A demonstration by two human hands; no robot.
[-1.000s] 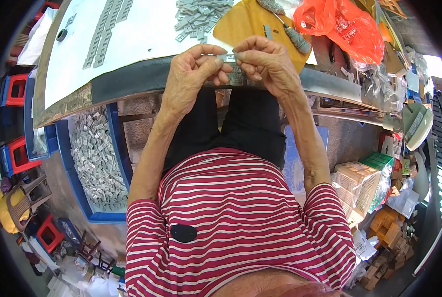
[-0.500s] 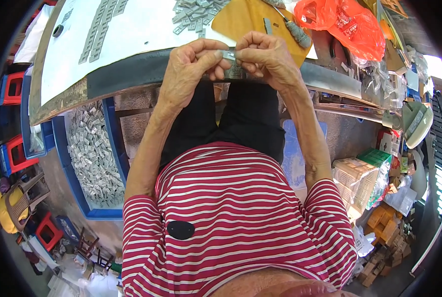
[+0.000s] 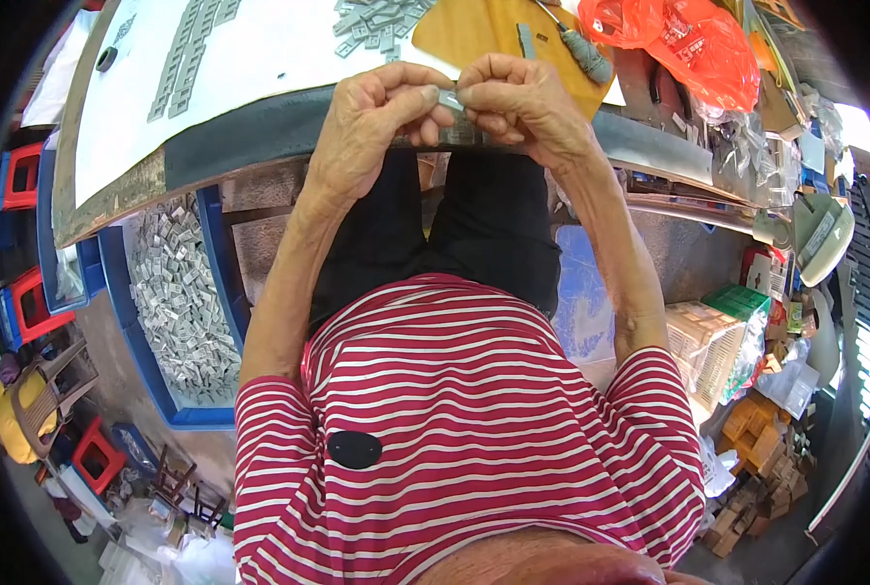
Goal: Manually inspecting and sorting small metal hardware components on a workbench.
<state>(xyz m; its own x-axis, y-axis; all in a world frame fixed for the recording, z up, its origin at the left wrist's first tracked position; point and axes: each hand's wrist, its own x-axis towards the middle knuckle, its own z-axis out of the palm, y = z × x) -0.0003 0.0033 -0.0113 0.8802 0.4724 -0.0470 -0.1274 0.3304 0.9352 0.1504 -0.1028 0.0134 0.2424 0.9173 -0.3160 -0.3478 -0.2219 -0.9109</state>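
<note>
Above the table's near edge, my left hand (image 3: 381,117) pinches a small grey rectangular part (image 3: 451,99) between thumb and fingers. My right hand (image 3: 523,102) closes on the other end of the same part, so most of it is hidden by fingertips. Beyond the hands lies a heap of similar grey parts (image 3: 381,21) on a white sheet (image 3: 259,54). Rows of these parts (image 3: 183,63) stand in lines farther left. A tan wooden board (image 3: 469,39) lies just past my right hand.
A tool with a grey wrapped handle (image 3: 587,58) and a thin grey strip (image 3: 526,41) rest on the board. A red plastic bag (image 3: 693,49) sits at the right. Below the table on the left, a blue tray (image 3: 167,414) holds many grey parts. A plastic crate (image 3: 693,346) stands lower right.
Both hands have risen slightly and drawn a little closer together, still gripping the grey part. The view has shifted slightly.
</note>
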